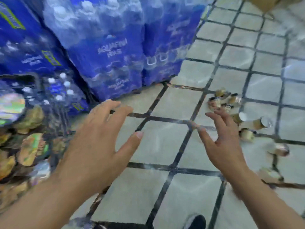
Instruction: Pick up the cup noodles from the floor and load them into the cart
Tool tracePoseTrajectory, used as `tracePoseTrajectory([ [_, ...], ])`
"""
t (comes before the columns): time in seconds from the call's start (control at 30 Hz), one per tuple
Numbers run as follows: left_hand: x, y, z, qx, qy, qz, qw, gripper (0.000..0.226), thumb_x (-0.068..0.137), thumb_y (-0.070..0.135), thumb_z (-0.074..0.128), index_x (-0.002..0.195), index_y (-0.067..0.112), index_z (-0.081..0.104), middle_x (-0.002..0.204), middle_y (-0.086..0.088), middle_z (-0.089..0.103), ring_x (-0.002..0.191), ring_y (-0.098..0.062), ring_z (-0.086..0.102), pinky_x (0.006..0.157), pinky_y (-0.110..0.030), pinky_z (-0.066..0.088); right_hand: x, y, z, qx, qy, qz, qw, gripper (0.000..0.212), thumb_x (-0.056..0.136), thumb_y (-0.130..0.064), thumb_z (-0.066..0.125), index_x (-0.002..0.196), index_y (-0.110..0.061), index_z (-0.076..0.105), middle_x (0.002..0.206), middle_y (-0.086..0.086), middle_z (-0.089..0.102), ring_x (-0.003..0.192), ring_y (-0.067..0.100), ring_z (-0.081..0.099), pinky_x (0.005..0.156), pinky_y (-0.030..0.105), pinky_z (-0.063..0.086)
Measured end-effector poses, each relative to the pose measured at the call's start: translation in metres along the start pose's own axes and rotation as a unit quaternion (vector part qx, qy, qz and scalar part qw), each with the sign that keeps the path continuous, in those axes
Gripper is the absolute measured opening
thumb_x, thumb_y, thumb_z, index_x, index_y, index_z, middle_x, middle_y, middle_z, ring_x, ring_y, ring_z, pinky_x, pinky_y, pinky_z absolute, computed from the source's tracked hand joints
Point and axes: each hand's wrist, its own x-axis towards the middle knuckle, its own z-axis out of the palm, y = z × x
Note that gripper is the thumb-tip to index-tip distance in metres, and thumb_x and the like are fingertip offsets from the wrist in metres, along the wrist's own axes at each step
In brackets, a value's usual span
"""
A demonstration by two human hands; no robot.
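Both hands (99, 142) spread, empty.

water packs (105, 47): blue shrink-wrapped, stacked at 11–12 o'clock, standing on the floor | floor (165, 146): pale tiles with dark grout, centre to 3 o'clock | cardboard box (264, 2): brown, 1 o'clock corner | shoe (196, 222): dark, 6 o'clock edge

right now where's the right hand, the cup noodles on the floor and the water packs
right hand (227, 142), head view, palm
cup noodles (257, 123), head view, side of one lying cup
water packs (105, 47), head view, blue wrap
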Motion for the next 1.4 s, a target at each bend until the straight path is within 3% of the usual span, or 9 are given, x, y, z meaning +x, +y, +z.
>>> tracePoseTrajectory([
  [0.2, 0.060, 0.159, 0.176, 0.043, -0.108, 0.080, 0.990, 0.071, 0.097, 0.073, 0.028, 0.162, 0.045, 0.019, 0.170, 0.006, 0.018, 0.157, -0.016, 0.012, 0.126, -0.044, 0.019, -0.038, 0.226, -0.119, -0.075, -0.018, 0.136, 0.988, 0.055, 0.098, -0.050, 0.058, 0.149, -0.032, 0.046, 0.156, 0.003, 0.037, 0.142, 0.031, 0.037, 0.111, 0.052, 0.041],
  [0.27, 0.077, 0.222, 0.226, 0.047, -0.133, 0.099, 0.985, 0.073, 0.095, 0.076, 0.024, 0.162, 0.049, 0.010, 0.172, 0.007, 0.012, 0.159, -0.016, 0.006, 0.127, -0.049, 0.020, -0.052, 0.290, -0.159, -0.093, -0.020, 0.172, 0.980, 0.058, 0.099, -0.050, 0.060, 0.151, -0.031, 0.046, 0.158, 0.001, 0.035, 0.143, 0.030, 0.035, 0.114, 0.054, 0.040],
  [0.4, 0.116, 0.343, 0.318, 0.065, -0.173, 0.168, 0.968, 0.077, 0.095, 0.075, 0.026, 0.163, 0.042, 0.018, 0.172, 0.003, 0.015, 0.159, -0.019, 0.007, 0.127, -0.050, 0.019, -0.080, 0.403, -0.222, -0.120, -0.011, 0.238, 0.964, 0.059, 0.099, -0.050, 0.061, 0.153, -0.030, 0.045, 0.158, 0.002, 0.036, 0.144, 0.030, 0.034, 0.116, 0.053, 0.039],
  [0.57, 0.162, 0.436, 0.407, 0.084, -0.223, 0.251, 0.938, 0.072, 0.099, 0.069, 0.040, 0.161, 0.036, 0.028, 0.170, -0.001, 0.021, 0.158, -0.023, 0.013, 0.126, -0.050, 0.022, -0.108, 0.494, -0.242, -0.104, 0.016, 0.316, 0.943, 0.059, 0.099, -0.049, 0.060, 0.153, -0.028, 0.047, 0.157, 0.003, 0.039, 0.142, 0.030, 0.036, 0.115, 0.050, 0.037],
  [0.77, 0.240, 0.474, 0.535, 0.093, -0.309, 0.226, 0.919, 0.071, 0.095, 0.067, 0.050, 0.157, 0.038, 0.030, 0.162, -0.001, 0.031, 0.149, -0.026, 0.028, 0.113, -0.054, 0.040, -0.117, 0.599, -0.197, -0.099, -0.064, 0.431, 0.895, 0.069, 0.099, -0.059, 0.054, 0.160, -0.034, 0.034, 0.164, 0.002, 0.029, 0.149, 0.029, 0.028, 0.116, 0.051, 0.041],
  [1.0, 0.354, 0.485, 0.718, 0.070, -0.381, 0.176, 0.905, 0.073, 0.091, 0.059, 0.065, 0.153, 0.032, 0.040, 0.148, -0.008, 0.044, 0.136, -0.030, 0.046, 0.106, -0.045, 0.043, -0.060, 0.742, -0.098, -0.087, -0.140, 0.508, 0.845, 0.076, 0.096, -0.062, 0.058, 0.161, -0.034, 0.029, 0.165, 0.006, 0.026, 0.147, 0.034, 0.029, 0.105, 0.052, 0.048],
  [1.1, 0.390, 0.485, 0.797, 0.100, -0.388, 0.209, 0.892, 0.076, 0.086, 0.063, 0.063, 0.152, 0.034, 0.039, 0.144, -0.008, 0.045, 0.133, -0.032, 0.047, 0.101, -0.045, 0.046, -0.036, 0.810, -0.052, -0.049, -0.121, 0.555, 0.822, 0.081, 0.092, -0.064, 0.063, 0.159, -0.035, 0.030, 0.159, 0.008, 0.030, 0.141, 0.038, 0.034, 0.102, 0.055, 0.050],
  [1.27, 0.434, 0.487, 0.910, 0.199, -0.383, 0.297, 0.852, 0.090, 0.079, 0.072, 0.058, 0.157, 0.037, 0.029, 0.155, -0.010, 0.037, 0.142, -0.036, 0.038, 0.105, -0.054, 0.047, -0.015, 0.914, 0.007, -0.084, -0.121, 0.580, 0.801, 0.088, 0.088, -0.069, 0.064, 0.159, -0.036, 0.025, 0.164, 0.011, 0.022, 0.145, 0.043, 0.029, 0.103, 0.056, 0.046],
  [1.4, 0.457, 0.491, 0.975, 0.223, -0.359, 0.330, 0.844, 0.095, 0.085, 0.069, 0.064, 0.160, 0.031, 0.022, 0.157, -0.012, 0.035, 0.143, -0.038, 0.037, 0.105, -0.052, 0.043, -0.017, 0.976, 0.049, -0.043, -0.098, 0.659, 0.744, 0.097, 0.087, -0.079, 0.057, 0.162, -0.033, 0.015, 0.162, 0.019, 0.023, 0.134, 0.051, 0.047, 0.100, 0.053, 0.048],
])
